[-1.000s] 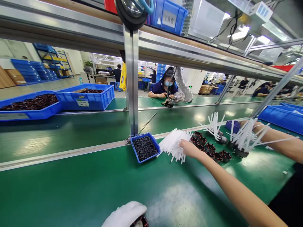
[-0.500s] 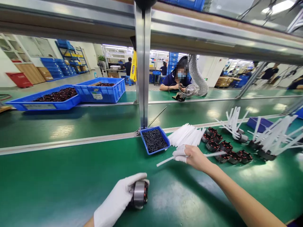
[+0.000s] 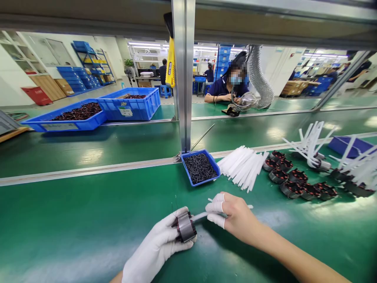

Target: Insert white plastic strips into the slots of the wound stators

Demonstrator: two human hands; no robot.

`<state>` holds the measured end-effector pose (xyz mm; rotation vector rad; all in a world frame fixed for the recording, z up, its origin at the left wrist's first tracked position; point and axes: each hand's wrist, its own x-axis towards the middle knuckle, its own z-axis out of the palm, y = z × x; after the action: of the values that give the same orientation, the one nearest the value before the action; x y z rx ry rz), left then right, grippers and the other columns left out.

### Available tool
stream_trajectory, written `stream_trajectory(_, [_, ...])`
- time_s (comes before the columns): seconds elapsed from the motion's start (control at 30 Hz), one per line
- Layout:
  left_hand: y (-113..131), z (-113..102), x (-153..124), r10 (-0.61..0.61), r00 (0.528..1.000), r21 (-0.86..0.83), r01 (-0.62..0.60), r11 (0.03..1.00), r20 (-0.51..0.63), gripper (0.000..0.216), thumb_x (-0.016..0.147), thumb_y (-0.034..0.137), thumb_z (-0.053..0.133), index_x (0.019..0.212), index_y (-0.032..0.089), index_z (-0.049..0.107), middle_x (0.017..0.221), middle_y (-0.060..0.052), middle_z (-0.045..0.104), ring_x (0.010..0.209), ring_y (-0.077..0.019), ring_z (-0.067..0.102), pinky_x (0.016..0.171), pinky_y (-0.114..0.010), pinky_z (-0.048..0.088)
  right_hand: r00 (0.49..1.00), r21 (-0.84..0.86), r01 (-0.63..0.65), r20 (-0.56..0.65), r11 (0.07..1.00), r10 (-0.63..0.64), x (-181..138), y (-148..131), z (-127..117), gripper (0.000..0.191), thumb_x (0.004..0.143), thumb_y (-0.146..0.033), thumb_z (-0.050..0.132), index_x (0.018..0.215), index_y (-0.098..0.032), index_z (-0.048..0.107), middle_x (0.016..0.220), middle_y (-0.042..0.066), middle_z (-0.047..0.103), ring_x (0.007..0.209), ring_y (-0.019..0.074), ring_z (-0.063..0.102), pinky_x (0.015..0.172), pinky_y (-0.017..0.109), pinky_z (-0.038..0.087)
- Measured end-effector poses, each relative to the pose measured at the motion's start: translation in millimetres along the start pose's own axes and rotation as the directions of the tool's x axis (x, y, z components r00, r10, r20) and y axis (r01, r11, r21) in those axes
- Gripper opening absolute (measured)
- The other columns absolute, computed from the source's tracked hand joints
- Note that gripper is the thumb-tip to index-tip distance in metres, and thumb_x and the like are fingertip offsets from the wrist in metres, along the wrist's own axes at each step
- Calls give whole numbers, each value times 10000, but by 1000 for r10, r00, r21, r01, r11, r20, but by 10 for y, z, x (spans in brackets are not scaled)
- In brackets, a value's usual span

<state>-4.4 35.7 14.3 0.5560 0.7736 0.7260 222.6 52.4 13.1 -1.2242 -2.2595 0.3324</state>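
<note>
My left hand, in a white glove, is closed round a small motor stator with copper windings, held just above the green bench. My right hand, bare except for white finger cots, pinches a thin white tube whose left end touches the stator. Behind the hands lie a pile of the same white tubes and a small blue tray of dark short pieces.
Several more stators lie in a row at the right, some with white tubes sticking out. Two big blue bins stand beyond the green conveyor. A metal post rises mid-bench. A person works opposite.
My right hand took one white tube from the pile and brought it back to the stator. My left hand lifted the stator into view and towards the tube. The camera tilted down.
</note>
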Motion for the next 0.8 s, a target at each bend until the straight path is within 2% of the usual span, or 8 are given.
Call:
stream_trajectory(0.13, [-52, 38, 17, 56, 998, 117, -54, 992, -20, 439, 790, 220, 572, 1207, 159, 450, 1149, -125, 579, 960, -242, 573, 860, -408, 452, 1000, 33, -10, 12, 999, 9, -12, -54, 145, 129, 776, -254, 588, 850, -209, 683, 713, 42, 619, 659, 155, 546, 596, 251, 425])
stream_trajectory(0.27, [-99, 20, 63, 72, 997, 202, -62, 977, -40, 479, 779, 255, 585, 1221, 142, 437, 1114, -128, 595, 914, -229, 586, 805, -394, 488, 997, 25, -33, 71, 999, 31, -26, -60, 174, 146, 795, -260, 562, 868, -213, 680, 738, 50, 624, 688, 164, 555, 624, 262, 443])
stream_trajectory(0.47, [-138, 33, 94, 96, 991, 289, -66, 955, -91, 448, 767, 207, 552, 1200, 143, 455, 1042, -90, 636, 849, -210, 612, 719, -353, 526, 996, 36, -13, 86, 999, 10, -40, -55, 201, 178, 819, -287, 521, 889, -217, 669, 734, 53, 636, 689, 168, 566, 717, 302, 455])
stream_trajectory(0.6, [-193, 64, 90, 127, 989, 357, -92, 929, -76, 430, 751, 153, 485, 1181, 145, 488, 1032, -75, 653, 824, -214, 622, 668, -332, 532, 981, 90, -81, 186, 993, 63, -37, -115, 271, 184, 804, -244, 519, 934, -203, 643, 729, 43, 639, 645, 162, 562, 625, 263, 441])
stream_trajectory(0.67, [-222, 64, 89, 172, 983, 426, -129, 895, -63, 441, 718, 108, 455, 1151, 153, 527, 1063, -63, 648, 855, -217, 615, 691, -329, 525, 963, 165, -134, 255, 977, 89, -29, -163, 294, 177, 797, -181, 499, 915, -202, 628, 689, 15, 621, 620, 144, 546, 587, 228, 419])
stream_trajectory(0.8, [-252, 43, 80, 265, 964, 517, -213, 829, -27, 496, 644, 45, 434, 1094, 184, 591, 1086, -15, 650, 964, -202, 592, 867, -308, 458, 931, 353, -191, 360, 916, 56, -16, -237, 296, 216, 768, -71, 451, 877, -198, 588, 682, -26, 588, 613, 115, 523, 579, 191, 393])
